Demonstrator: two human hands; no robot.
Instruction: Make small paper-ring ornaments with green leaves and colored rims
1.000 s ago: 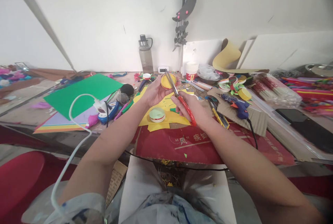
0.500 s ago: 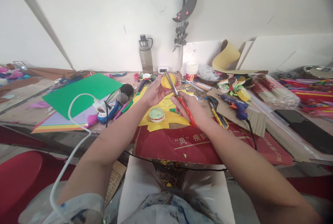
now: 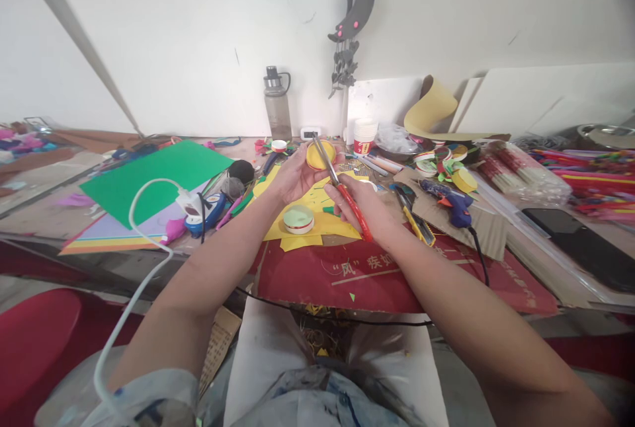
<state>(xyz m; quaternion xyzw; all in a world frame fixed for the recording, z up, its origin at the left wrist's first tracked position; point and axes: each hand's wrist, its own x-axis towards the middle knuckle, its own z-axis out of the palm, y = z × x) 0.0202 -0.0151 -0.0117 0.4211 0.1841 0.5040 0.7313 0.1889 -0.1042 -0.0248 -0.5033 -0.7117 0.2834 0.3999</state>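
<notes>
My left hand [image 3: 295,176] grips a small round cup base lined with yellow paper [image 3: 316,157], held up above the table. Red-handled scissors [image 3: 348,201] are in my right hand [image 3: 366,197], their blades lying across the yellow disc. Whether the blades are cutting into it I cannot tell. Below my hands, a similar round piece with a pale green face and a red-striped rim [image 3: 298,219] rests on yellow paper [image 3: 325,201].
A yellow utility knife [image 3: 419,223] and a blue glue gun [image 3: 460,210] lie on cardboard at right, near a black phone [image 3: 578,242]. Green paper [image 3: 156,179] and a white-corded blue plug [image 3: 211,212] are at left. A bottle [image 3: 278,106] and paper cups [image 3: 366,135] stand behind.
Almost nothing differs. Both hands, the yellow disc and the scissors keep nearly the same pose, while the whole view has shifted very slightly.
</notes>
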